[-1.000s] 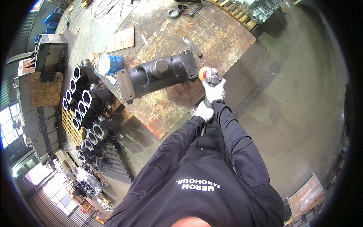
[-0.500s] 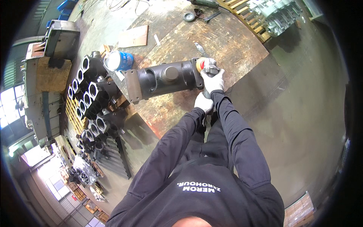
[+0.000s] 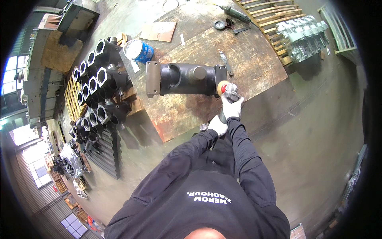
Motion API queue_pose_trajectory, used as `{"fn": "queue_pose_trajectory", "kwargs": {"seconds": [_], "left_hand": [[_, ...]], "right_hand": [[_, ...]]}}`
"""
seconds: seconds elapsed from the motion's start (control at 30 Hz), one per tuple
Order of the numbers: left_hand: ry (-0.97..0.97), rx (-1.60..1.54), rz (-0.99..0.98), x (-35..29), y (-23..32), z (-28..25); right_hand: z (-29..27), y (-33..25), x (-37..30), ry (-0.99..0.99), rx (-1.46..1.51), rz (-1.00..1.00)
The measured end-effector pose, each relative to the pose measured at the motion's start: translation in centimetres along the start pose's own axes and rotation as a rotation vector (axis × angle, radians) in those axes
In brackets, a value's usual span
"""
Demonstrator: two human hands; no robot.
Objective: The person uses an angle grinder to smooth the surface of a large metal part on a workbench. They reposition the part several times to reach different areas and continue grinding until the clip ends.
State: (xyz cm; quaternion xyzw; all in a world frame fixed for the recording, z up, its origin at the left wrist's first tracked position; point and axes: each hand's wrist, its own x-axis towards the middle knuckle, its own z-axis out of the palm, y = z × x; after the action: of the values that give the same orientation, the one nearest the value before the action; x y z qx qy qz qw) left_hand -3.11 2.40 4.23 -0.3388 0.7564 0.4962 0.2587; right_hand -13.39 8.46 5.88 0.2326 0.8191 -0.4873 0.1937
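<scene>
A dark cast metal housing (image 3: 185, 79) with a flange at each end and a round boss on top lies across the worktable (image 3: 179, 113). Both my gloved hands are closed on an angle grinder (image 3: 230, 92). My right hand (image 3: 232, 107) wraps round its body close to the head, and my left hand (image 3: 218, 126) grips the rear of it, nearer my body. The grinder's round tan and red disc (image 3: 222, 88) is against or very close to the housing's right end flange (image 3: 220, 79); exact contact is hard to tell.
A blue can (image 3: 139, 51), a cardboard piece (image 3: 158, 31) and a flat metal tool (image 3: 226, 63) lie on the table. Another power tool (image 3: 234, 14) rests at its far edge. Several similar black housings (image 3: 105, 85) are stacked at left. Silvery castings (image 3: 302, 36) sit on a pallet at far right.
The view has shifted, so the table and housing appear turned. The grinder disc has moved from the flange's upper part to its lower, nearer part. Both hands keep their hold.
</scene>
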Motion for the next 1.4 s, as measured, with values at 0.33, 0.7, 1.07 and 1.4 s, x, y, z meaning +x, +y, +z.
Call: {"fn": "queue_pose_trajectory", "kwargs": {"seconds": [0.33, 0.7, 1.07, 1.4], "left_hand": [[0.008, -0.222, 0.328, -8.7, 4.9, -3.6], [0.200, -0.343, 0.289, -9.3, 8.2, -8.0], [0.246, -0.465, 0.267, -7.6, 8.7, -3.8], [0.329, -0.493, 0.239, -7.1, 10.0, -1.8]], "right_hand": [[-5.7, -9.2, -8.8, 0.137, 0.041, -0.332], [-2.7, -15.2, -9.0, -0.083, -0.077, -0.432], [-4.7, -15.0, -7.5, -0.183, -0.163, -0.420], [-5.9, -15.0, -5.6, -0.243, -0.115, -0.421]]}}
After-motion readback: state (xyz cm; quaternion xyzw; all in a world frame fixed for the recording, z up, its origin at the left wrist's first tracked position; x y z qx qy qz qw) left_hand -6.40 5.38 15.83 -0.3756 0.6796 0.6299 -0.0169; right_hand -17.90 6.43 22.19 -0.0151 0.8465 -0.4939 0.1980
